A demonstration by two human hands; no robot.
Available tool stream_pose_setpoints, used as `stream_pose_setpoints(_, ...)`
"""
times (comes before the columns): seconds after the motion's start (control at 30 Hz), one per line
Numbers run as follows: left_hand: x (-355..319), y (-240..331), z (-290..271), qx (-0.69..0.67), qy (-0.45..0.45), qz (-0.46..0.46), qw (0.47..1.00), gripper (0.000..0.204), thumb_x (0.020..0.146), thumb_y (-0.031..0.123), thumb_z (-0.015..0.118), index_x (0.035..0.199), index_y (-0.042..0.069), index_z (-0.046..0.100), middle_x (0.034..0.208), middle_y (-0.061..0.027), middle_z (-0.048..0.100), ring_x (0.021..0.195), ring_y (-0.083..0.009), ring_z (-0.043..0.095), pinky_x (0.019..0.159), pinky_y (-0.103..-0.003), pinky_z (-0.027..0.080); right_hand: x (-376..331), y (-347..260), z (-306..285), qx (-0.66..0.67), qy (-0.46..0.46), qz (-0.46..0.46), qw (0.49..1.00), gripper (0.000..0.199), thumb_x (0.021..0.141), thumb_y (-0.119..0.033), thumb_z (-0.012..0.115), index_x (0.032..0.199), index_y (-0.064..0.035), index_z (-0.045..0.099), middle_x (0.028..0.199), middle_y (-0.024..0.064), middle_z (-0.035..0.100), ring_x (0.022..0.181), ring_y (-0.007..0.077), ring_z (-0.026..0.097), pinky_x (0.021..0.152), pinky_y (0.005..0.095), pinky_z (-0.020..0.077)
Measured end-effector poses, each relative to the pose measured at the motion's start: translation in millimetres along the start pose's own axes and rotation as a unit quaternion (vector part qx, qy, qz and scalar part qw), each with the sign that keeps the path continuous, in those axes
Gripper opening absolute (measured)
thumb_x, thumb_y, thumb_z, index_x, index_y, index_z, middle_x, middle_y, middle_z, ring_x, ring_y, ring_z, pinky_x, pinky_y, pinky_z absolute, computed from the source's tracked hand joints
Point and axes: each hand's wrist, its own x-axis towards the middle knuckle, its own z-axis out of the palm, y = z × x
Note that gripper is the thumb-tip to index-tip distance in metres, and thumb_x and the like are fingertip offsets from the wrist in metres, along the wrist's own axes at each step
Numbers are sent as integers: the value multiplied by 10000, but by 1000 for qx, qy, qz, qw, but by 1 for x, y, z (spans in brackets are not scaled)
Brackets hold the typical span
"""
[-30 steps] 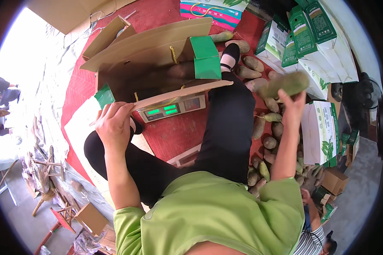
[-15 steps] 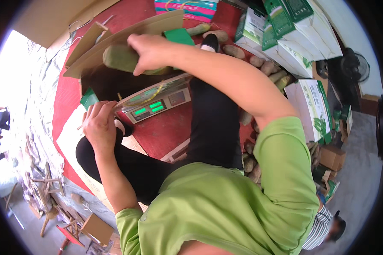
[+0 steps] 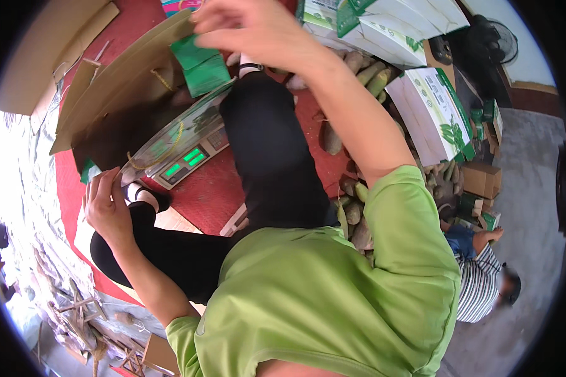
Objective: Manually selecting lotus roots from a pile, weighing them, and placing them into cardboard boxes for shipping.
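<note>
The right hand (image 3: pixel 258 28) reaches over the open carton (image 3: pixel 116 81), fingers curled by its green flap (image 3: pixel 201 63); whether it holds anything cannot be told. The left hand (image 3: pixel 107 204) rests open-fingered against the scale (image 3: pixel 182 147) corner. The carton sits on the scale. Black-trousered legs (image 3: pixel 264 144) flank it; tubers (image 3: pixel 352 213) and white boxes (image 3: pixel 434 110) crowd the right

Red mat (image 3: pixel 204 195) covers the floor mid-frame. Scale (image 3: pixel 188 160) sits on it, upper left. Green-brown fruit pile (image 3: pixel 358 207) lies right of centre.
</note>
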Motion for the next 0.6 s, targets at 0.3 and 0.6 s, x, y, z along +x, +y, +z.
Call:
stream_pose_setpoints(0.3,-1,2,4,7,13,4,1000,90,827,83,645,906,107,680,883,-13,673,818,-204,641,761,-317,472,-234,230,-77,-150,204,335,908,376,754,-230,736,1047,-15,640,953,111,680,890,214,646,785,330,502)
stream_pose_setpoints(0.6,-1,-1,10,1,25,12,1000,145,783,31,642,903,92,696,878,-42,675,842,-218,635,765,-332,454,-398,344,-34,-160,276,623,714,785,645,-279,850,1271,34,493,1175,149,586,1074,263,570,918,363,456)
